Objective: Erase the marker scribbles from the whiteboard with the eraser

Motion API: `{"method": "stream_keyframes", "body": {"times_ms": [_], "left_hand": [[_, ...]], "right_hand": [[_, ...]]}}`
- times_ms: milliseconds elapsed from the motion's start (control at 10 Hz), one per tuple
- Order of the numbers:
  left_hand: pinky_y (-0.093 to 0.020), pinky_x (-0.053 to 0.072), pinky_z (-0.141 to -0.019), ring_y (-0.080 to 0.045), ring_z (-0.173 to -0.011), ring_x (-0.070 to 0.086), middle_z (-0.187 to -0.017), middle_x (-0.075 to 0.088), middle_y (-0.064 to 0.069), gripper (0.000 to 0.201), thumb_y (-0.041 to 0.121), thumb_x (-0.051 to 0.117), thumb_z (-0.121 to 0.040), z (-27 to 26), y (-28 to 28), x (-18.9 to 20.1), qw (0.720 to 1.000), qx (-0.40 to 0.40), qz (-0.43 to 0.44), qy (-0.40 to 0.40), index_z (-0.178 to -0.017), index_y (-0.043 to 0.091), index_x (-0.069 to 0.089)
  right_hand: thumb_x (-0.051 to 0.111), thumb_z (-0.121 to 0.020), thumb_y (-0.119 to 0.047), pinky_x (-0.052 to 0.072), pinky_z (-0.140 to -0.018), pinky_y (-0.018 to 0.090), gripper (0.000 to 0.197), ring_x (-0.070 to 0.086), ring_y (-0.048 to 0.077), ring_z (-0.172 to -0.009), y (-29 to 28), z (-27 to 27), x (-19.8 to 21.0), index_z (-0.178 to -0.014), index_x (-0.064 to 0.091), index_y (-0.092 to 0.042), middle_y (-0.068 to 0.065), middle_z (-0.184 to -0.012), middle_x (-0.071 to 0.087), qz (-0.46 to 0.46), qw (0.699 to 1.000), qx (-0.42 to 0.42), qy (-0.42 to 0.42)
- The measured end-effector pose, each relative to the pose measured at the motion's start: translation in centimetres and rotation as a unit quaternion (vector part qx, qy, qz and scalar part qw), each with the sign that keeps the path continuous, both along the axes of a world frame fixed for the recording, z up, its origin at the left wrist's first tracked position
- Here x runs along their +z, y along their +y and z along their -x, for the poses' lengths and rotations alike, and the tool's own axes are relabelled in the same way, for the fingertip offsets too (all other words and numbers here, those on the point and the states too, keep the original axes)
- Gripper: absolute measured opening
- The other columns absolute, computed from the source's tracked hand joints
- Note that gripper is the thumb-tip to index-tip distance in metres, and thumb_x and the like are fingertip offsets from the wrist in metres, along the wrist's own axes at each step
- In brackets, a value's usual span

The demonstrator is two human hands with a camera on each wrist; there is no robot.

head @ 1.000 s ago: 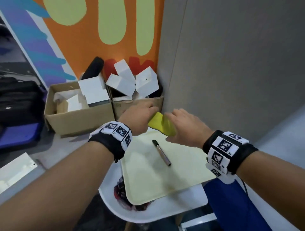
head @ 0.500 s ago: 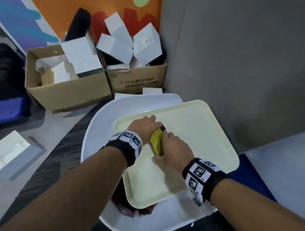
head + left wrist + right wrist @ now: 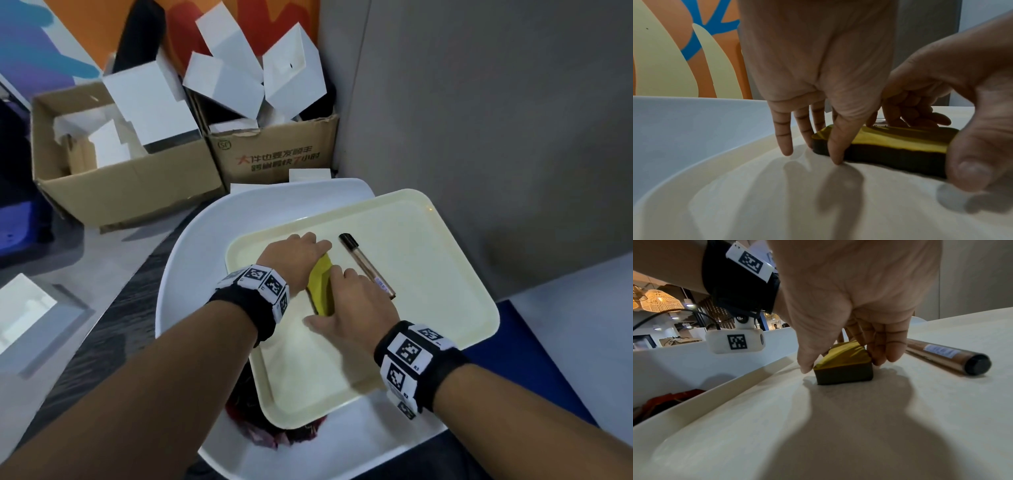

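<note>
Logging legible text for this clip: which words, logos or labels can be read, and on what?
"SF" in a circle: logo on the right cardboard box.
Red and green Chinese print beneath it: too blurred to quote.
Small label on the marker: unreadable.
Wristband tags: coded squares, no words.

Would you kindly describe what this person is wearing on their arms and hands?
Both forearms and hands are bare, without sleeves or gloves. Each wrist carries a black band ringed with white blocks bearing black square-code markers. Under the left wrist hangs a white camera pod with a black cable.
</note>
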State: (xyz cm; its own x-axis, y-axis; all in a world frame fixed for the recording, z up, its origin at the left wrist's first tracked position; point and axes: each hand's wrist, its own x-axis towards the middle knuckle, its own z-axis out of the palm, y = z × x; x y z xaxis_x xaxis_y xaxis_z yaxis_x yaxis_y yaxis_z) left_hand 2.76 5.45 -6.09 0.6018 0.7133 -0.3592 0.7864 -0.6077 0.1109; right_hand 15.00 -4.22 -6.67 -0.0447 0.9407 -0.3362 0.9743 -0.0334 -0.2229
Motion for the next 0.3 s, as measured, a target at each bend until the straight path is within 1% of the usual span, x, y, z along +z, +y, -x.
{"method": "stream_keyframes", "body": {"times_ms": [100, 200, 300], "left_hand": [[-0.038, 0.045, -0.069, -0.028, -0.111, 0.050, -0.127, 0.045, -0.007, 0.062, 0.003, 0.053, -0.087, 0.2, -0.3, 0.1, 1.000, 0.003, 0.000, 0.003, -0.143, 0.022, 0.033], [-0.038, 0.046, -0.074, -0.028, -0.114, 0.047, -0.133, 0.041, -0.007, 0.070, 0.002, 0.055, -0.085, 0.5, -0.1, -0.1, 0.999, -0.006, -0.032, -0.003, -0.146, 0.022, 0.028], [-0.040, 0.047, -0.085, -0.028, -0.120, 0.044, -0.138, 0.038, -0.006, 0.067, 0.008, 0.055, -0.087, 0.5, -0.1, 1.0, 0.999, -0.017, -0.042, 0.003, -0.146, 0.022, 0.028]], "right_hand": [[0.070, -0.078, -0.067, 0.036, -0.070, 0.035, 0.075, 0.057, 0.028, -0.102, -0.4, 0.0, 0.2, -0.120, 0.042, -0.012, 0.006, -0.110, 0.055, 0.002, 1.000, 0.002, -0.010], [0.067, -0.078, -0.071, 0.036, -0.070, 0.035, 0.074, 0.057, 0.027, -0.102, -0.7, -0.7, 0.9, -0.119, 0.044, -0.013, 0.005, -0.109, 0.055, -0.014, 1.000, 0.001, -0.024], [0.064, -0.081, -0.070, 0.033, -0.072, 0.035, 0.070, 0.055, 0.029, -0.109, -1.0, -1.7, 2.0, -0.120, 0.046, -0.014, 0.007, -0.119, 0.056, -0.029, 0.999, 0.006, -0.035]]}}
